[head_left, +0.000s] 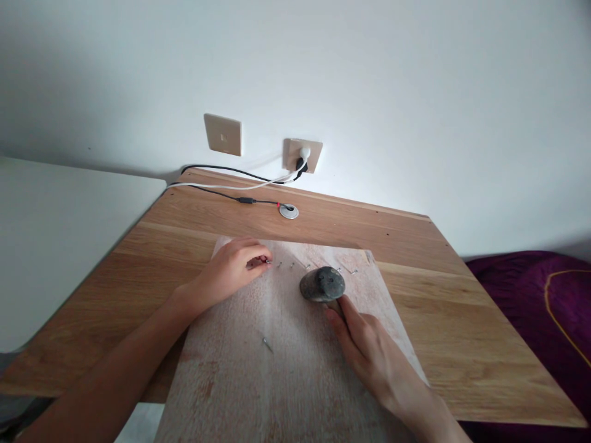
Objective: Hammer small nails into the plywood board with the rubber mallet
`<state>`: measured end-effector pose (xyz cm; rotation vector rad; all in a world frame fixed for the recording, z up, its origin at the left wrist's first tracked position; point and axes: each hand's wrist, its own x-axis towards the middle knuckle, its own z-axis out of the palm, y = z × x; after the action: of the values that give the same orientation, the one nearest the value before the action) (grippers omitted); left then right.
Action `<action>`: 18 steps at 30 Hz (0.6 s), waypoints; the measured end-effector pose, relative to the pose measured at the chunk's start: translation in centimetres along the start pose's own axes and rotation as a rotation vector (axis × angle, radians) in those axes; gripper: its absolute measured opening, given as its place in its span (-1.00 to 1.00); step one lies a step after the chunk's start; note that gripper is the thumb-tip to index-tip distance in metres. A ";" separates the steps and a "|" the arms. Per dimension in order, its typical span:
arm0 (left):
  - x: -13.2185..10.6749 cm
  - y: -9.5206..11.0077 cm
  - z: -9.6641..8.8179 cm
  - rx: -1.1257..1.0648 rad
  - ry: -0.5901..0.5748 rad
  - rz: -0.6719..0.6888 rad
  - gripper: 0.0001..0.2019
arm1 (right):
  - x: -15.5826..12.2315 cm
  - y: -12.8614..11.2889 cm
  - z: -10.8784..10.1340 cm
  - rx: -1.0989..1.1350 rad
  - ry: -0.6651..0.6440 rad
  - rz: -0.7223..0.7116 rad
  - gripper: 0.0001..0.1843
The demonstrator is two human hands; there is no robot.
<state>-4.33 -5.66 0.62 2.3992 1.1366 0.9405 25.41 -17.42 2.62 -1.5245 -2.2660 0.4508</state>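
Observation:
A pale, worn wooden board (286, 375) lies on a wooden table (466, 344). My left hand (233, 267) rests on the board's far left part, with fingertips pinched on a small nail (268, 262) standing in the board. A short row of nails (292, 266) sticks up to its right. My right hand (369, 347) grips the handle of a hammer, forefinger stretched along it. The hammer's dark rounded head (322, 284) rests on the board just below the row. One loose nail (267, 344) lies on the board between my arms.
A wall socket (302, 155) with black and white cables (231, 184) sits behind the table, beside a blank wall plate (223, 134). A round metal grommet (289, 211) is set in the tabletop. Purple bedding (535, 295) lies at the right, a white surface (55, 227) at the left.

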 end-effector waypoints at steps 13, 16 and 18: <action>0.1 0.0 0.1 0.003 0.003 0.005 -0.90 | -0.3 0.0 0.0 -0.007 0.019 0.007 -0.46; 0.1 0.1 0.1 0.020 0.000 -0.011 -0.90 | -0.1 -0.2 0.0 -0.012 -0.003 0.023 -0.45; 0.0 0.1 0.2 0.020 0.010 -0.030 -0.90 | -0.1 -0.3 0.0 -0.018 -0.007 0.027 -0.46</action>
<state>-4.20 -5.72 0.52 2.3893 1.1872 0.9365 25.20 -17.64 2.72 -1.5666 -2.2627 0.4453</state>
